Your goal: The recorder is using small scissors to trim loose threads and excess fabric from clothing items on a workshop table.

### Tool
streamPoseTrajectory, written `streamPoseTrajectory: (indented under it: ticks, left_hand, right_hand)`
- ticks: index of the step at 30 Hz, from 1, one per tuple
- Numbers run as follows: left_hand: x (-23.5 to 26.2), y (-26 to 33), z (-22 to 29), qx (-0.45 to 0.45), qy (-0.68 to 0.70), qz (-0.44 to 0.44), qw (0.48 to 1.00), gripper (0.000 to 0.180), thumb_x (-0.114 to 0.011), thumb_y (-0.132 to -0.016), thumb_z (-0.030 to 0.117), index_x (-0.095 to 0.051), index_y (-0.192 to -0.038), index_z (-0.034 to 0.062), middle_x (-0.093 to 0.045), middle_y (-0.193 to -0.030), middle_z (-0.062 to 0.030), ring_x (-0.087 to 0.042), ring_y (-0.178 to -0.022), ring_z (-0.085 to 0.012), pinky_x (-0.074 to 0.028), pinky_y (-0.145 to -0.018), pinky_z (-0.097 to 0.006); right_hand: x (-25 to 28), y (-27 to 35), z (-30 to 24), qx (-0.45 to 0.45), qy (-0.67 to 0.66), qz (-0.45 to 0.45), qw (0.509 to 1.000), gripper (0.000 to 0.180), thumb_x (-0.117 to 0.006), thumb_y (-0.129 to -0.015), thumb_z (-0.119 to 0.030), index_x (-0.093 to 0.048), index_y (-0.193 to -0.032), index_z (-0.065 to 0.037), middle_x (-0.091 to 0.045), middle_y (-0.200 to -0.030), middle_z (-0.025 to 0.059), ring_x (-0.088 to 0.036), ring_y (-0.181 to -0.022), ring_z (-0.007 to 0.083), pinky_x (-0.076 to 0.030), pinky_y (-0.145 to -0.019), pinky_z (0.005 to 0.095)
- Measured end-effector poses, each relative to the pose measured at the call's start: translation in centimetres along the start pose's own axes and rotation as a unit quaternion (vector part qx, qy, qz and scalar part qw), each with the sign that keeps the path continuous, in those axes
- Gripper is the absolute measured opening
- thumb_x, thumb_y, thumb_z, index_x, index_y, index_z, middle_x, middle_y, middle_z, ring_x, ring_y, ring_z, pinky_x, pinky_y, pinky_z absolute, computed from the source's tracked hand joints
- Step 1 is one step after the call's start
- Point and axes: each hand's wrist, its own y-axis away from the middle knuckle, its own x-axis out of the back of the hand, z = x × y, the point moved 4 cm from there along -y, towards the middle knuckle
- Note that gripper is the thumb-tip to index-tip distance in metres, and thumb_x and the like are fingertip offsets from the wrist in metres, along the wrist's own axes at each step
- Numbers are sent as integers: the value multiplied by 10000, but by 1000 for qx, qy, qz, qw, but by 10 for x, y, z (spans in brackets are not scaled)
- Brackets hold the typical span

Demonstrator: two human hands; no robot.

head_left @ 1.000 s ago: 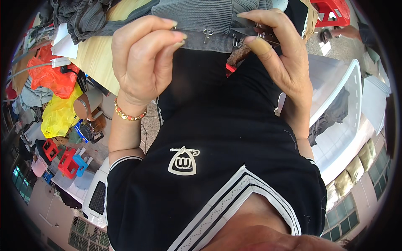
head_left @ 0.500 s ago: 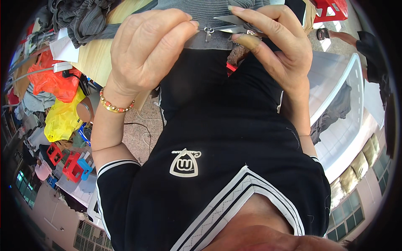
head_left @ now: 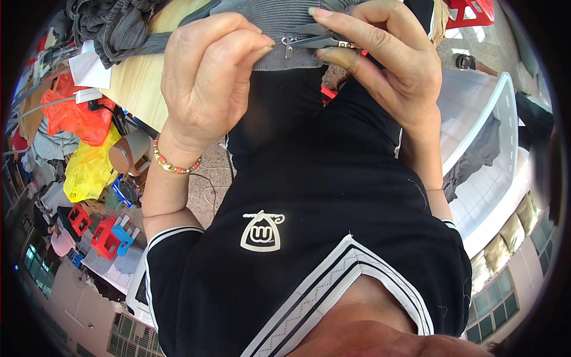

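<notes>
The grey knitted garment [head_left: 279, 21] lies at the far edge of the scene, draped off the pale wooden counter [head_left: 140, 83] and pulled toward the person's chest; its ribbed hem hangs between the two hands, with a small metal zip pull [head_left: 289, 46] dangling at its lower edge; the knit looks soft, limp and light, likely to stretch and sag wherever it is not supported, so I judge it is best taken by the firmer hem or the zip tape rather than the loose body of the cloth; the left hand [head_left: 208, 77] is curled narrow, thumb and fingertips pinching the hem just left of the zip pull, a beaded bracelet [head_left: 173, 165] of orange and gold on its wrist; the right hand [head_left: 386, 65] is closed around a small pair of metal thread snips [head_left: 318, 40], slim and hard, their points aimed left at the zip area and seemingly touching the fabric; the snips look rigid and smooth, likely slippery in the fingers, and sharp enough to nick the yarn if they slip; more grey cloth [head_left: 113, 27] lies heaped on the counter's far left; a white plastic tub [head_left: 476, 131] sits at the right, glossy and stiff; bright orange and yellow plastic bags [head_left: 83, 149] crumple at the left.
</notes>
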Motion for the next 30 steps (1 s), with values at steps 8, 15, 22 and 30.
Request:
streamPoseTrajectory:
  ticks: [8, 15, 22, 30]
  left_hand:
    - [0, 6, 5, 40, -12, -6, 999, 183, -751, -802, 25, -675, -964, 60, -647, -985, -63, -615, -851, -237, -487, -735, -326]
    - [0, 8, 6, 55, -2, -1, 998, 173, -744, -809, 25, -675, -964, 58, -648, -980, -66, -611, -842, -240, -488, -734, -328]
    - [0, 11, 6, 56, -2, 1, 998, 169, -734, -815, 34, -673, -971, 60, -650, -977, -66, -614, -843, -241, -487, -728, -330]
    - [-1, 10, 6, 62, 9, 5, 998, 167, -727, -817, 20, -674, -972, 56, -650, -979, -67, -613, -843, -242, -488, -724, -329]
  right_hand:
    - [-2, -3, -5, 47, 43, -3, 998, 417, -854, -695, -105, -752, -1097, -63, -572, -822, 58, -578, -684, 198, -451, -571, 303]
    - [-2, -4, -8, 39, 62, -15, 997, 397, -849, -709, -129, -757, -1091, -72, -575, -823, 54, -582, -686, 196, -451, -566, 304]
    - [-2, -4, -12, 16, 62, -21, 998, 406, -850, -708, -128, -757, -1100, -77, -569, -819, 49, -576, -685, 186, -451, -567, 300]
    - [-14, 5, 7, 195, 105, 51, 974, 461, -845, -662, -72, -758, -1114, -57, -585, -884, 35, -541, -684, 114, -426, -565, 244]
